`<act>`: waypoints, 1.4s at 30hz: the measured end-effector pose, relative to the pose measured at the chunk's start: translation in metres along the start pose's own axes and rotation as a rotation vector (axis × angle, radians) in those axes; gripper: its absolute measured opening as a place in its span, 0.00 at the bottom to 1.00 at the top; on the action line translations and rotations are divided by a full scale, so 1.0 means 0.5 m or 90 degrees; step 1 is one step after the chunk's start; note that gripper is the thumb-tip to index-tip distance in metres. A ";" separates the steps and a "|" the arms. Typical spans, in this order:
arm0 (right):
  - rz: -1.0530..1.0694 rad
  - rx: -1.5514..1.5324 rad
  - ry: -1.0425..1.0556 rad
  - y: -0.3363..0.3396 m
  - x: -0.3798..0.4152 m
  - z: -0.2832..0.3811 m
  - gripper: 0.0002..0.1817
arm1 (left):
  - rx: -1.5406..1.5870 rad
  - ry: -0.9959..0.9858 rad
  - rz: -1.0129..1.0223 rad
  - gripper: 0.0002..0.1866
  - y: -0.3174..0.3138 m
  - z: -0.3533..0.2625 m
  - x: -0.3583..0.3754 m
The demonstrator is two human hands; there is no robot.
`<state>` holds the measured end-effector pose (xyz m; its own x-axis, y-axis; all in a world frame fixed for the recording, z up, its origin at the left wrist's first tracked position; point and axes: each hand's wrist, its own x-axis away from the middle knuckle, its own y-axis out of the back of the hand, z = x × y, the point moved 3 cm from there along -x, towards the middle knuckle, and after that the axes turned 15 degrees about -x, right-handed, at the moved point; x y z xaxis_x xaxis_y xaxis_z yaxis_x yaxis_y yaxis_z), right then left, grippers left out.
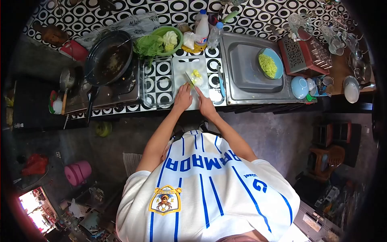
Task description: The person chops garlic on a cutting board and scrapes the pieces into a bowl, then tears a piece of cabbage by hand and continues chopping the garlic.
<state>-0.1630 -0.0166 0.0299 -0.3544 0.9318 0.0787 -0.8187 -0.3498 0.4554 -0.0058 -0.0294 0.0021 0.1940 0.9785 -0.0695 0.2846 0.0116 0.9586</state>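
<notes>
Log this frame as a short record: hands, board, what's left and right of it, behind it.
left hand: on the cutting board, beside the blade
right hand: holding a knife
on board: small yellow pieces
left of board: clear dish, then large dark pan
right of board: blue-handled utensil, then sink with blue bowl of yellow-green food
behind board: bottles; green basin with leafy greens, slightly left
</notes>
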 end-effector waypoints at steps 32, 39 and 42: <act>-0.002 -0.001 0.000 0.003 0.088 0.044 0.35 | -0.044 -0.046 0.049 0.23 0.034 0.007 0.006; -0.006 -0.021 -0.052 -0.022 -0.011 0.038 0.33 | -0.064 -0.050 0.024 0.25 0.013 0.006 0.010; -0.003 -0.021 -0.026 -0.025 -0.073 0.050 0.33 | -0.036 -0.036 0.030 0.23 0.014 0.005 0.015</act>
<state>-0.1286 -0.0438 0.0433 -0.3330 0.9361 0.1131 -0.8345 -0.3484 0.4270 -0.0001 -0.0225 0.0077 0.2597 0.9650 -0.0376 0.2208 -0.0214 0.9751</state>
